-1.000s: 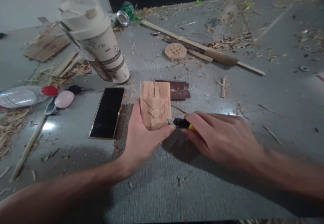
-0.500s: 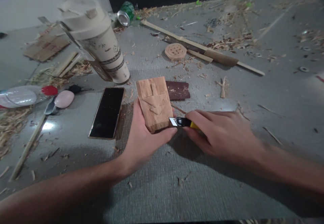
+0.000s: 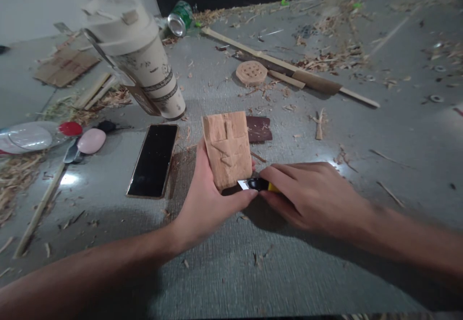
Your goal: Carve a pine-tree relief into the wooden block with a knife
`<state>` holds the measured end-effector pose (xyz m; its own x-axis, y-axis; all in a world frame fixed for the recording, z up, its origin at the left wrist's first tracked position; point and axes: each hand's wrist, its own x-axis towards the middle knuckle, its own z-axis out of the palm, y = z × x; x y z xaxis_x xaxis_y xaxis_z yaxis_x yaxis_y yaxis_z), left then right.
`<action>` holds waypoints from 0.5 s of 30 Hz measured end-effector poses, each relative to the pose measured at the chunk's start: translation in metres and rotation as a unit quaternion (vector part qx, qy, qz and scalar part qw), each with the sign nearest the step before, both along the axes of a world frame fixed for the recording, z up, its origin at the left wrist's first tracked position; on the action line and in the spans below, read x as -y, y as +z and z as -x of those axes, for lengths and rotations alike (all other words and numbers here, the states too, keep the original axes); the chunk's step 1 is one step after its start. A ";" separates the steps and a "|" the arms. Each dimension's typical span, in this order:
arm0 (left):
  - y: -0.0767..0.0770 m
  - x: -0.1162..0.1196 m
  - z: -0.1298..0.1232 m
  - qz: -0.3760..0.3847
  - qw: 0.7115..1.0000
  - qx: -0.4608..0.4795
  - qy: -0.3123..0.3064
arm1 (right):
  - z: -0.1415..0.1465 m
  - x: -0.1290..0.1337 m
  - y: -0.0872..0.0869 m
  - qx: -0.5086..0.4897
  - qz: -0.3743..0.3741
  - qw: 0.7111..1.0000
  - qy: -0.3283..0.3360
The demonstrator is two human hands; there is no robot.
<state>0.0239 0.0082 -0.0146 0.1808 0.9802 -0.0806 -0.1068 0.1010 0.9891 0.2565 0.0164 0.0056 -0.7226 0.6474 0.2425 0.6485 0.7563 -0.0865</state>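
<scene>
A light wooden block point(image 3: 230, 151) with carved ridges and notches on its face is held up by my left hand point(image 3: 210, 192), whose fingers wrap behind it and whose thumb lies along its lower edge. My right hand point(image 3: 307, 192) grips the yellow handle of a utility knife point(image 3: 256, 184). The knife's blade points left, at the block's lower right corner, close to my left thumb. A dark brown piece of wood point(image 3: 259, 129) lies on the table just behind the block.
A phone point(image 3: 154, 160) lies left of my left hand, with a tall patterned tumbler point(image 3: 150, 64) behind it. Farther back are a green can point(image 3: 180, 19), a round carved wooden piece point(image 3: 251, 72) and long sticks. A bottle point(image 3: 32, 137) lies at far left; wood shavings are scattered around.
The wooden block and my left hand have shifted slightly right, and the block is more upright. The knife blade has moved a little left and down, to the block's bottom edge.
</scene>
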 end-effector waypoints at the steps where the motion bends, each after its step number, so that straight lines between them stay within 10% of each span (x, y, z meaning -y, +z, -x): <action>1: -0.001 0.000 0.001 0.004 1.000 0.005 -0.007 | 0.000 0.000 0.000 0.000 0.002 1.000 -0.002; 15: 0.003 -0.006 0.002 -0.024 0.999 -0.047 0.000 | -0.001 0.005 -0.005 0.011 -0.039 0.999 -0.017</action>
<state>0.0218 0.0137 -0.0111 0.1754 0.9832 -0.0503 -0.0142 0.0536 0.9985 0.2574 0.0113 0.0005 -0.7061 0.6517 0.2771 0.6754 0.7373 -0.0130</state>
